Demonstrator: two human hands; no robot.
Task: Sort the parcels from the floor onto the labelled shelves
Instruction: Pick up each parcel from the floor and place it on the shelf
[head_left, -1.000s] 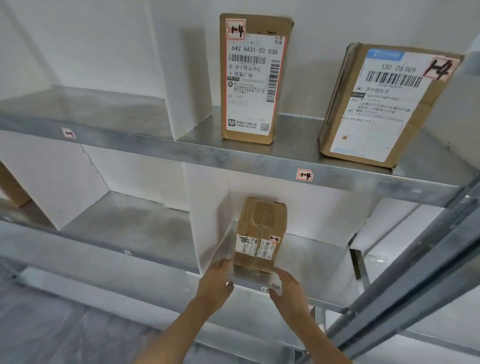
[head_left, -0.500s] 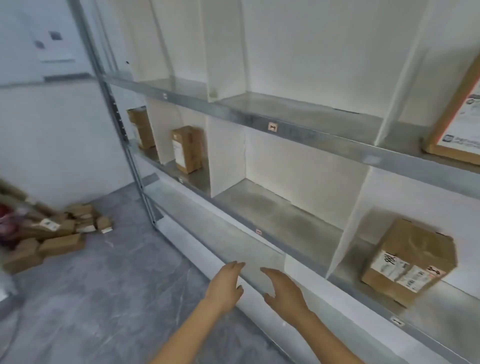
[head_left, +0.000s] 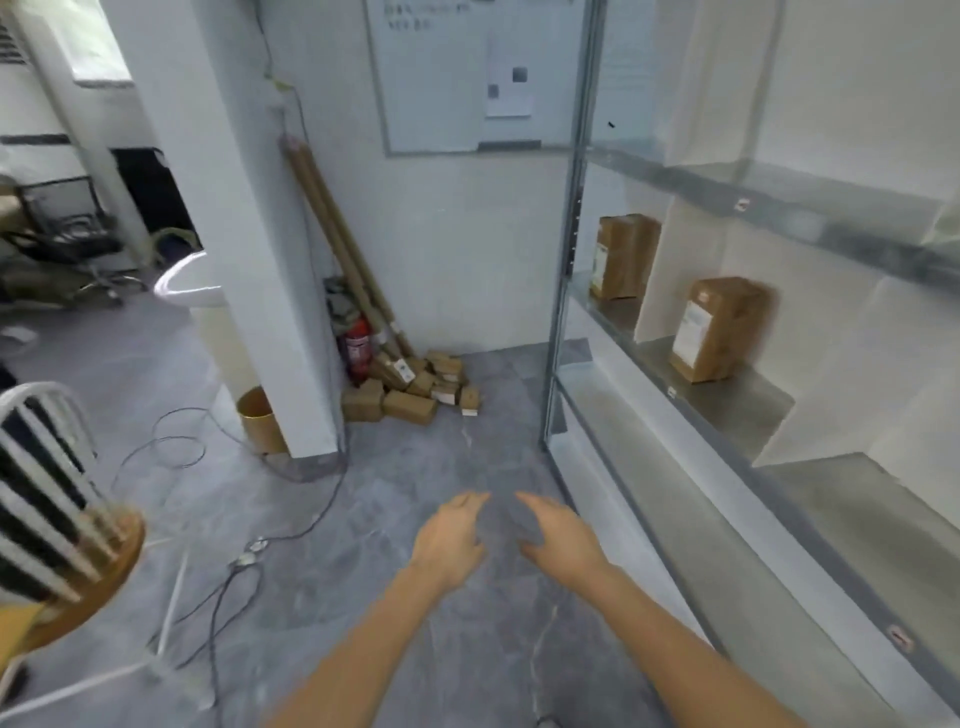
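My fingers (head_left: 467, 501) are loosely spread and hold nothing. The left hand (head_left: 449, 540) and right hand (head_left: 561, 540) hang side by side, close but apart, over the grey floor (head_left: 441, 457). Ahead, in the corner beside a red extinguisher (head_left: 357, 348), lies a heap (head_left: 415, 392) of brown parcels, well apart from my hands. On my right, the shelves (head_left: 727, 415) carry two boxes (head_left: 719, 327), upright in separate bays. I judge the sorting is at an early stage, as most parcels wait on the floor.
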